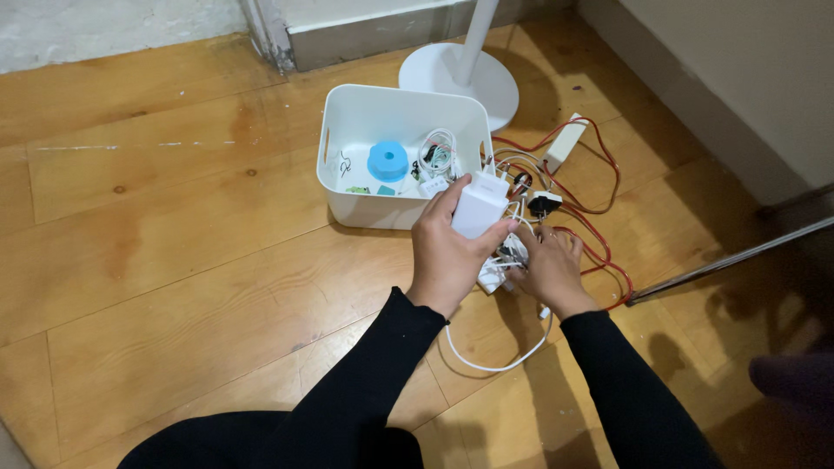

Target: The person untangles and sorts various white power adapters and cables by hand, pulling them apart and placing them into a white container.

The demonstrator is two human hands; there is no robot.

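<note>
My left hand (pixel 445 254) grips a white power adapter block (pixel 477 207) and holds it above the floor, by the near right corner of a white plastic bin (pixel 343 180). A white cable (pixel 495 363) trails from under it across the boards. My right hand (pixel 549 267) rests low on a tangle of white and red cables and plugs (pixel 521 252) on the floor, fingers curled into the pile; what it grasps is hidden. Inside the bin lie a blue round spool (pixel 387 161), a coiled white cable (pixel 439 149) and small bits.
A white fan base and pole (pixel 456 71) stand behind the bin. A white power strip (pixel 563 142) with red cable (pixel 599 217) lies to the right, near a beige wall. A metal rod (pixel 738 258) slants at right. Wooden floor all around.
</note>
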